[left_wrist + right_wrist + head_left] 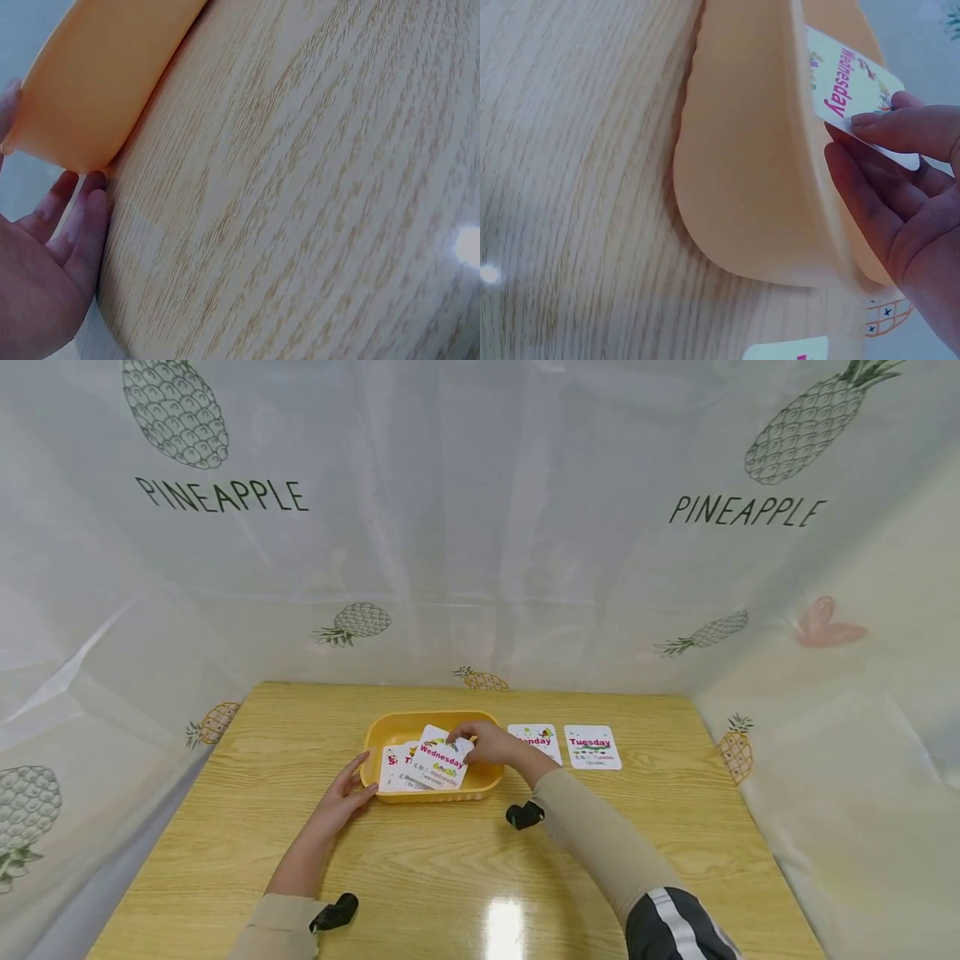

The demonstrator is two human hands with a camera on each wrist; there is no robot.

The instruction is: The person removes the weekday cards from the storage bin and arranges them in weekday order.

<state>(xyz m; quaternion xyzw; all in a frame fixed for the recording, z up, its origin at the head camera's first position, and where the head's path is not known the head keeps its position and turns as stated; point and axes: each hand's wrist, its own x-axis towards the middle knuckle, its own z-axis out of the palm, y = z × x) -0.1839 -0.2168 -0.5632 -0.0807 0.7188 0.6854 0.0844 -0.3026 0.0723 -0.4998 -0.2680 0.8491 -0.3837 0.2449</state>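
My right hand (487, 745) pinches a white card printed "Wednesday" (437, 762) over a yellow plastic tray (491, 787). In the right wrist view its thumb lies across the face of the tilted Wednesday card (847, 82), the other fingers behind. Beneath it other white cards (390, 770) lie fanned inside the tray, their words partly covered. At the tray's left end, my left hand (341, 797) holds the near corner, thumb toward the front. The left wrist view shows fingertips (96, 196) against the tray's lower wall (105, 82).
A Monday card (542, 745), partly behind the right forearm, and a Tuesday card (592, 747) lie side by side right of the tray. The wooden table (420, 860) ends at a pale pineapple-print sheet (480, 543) behind and at the sides. Each wrist wears a black device (525, 815).
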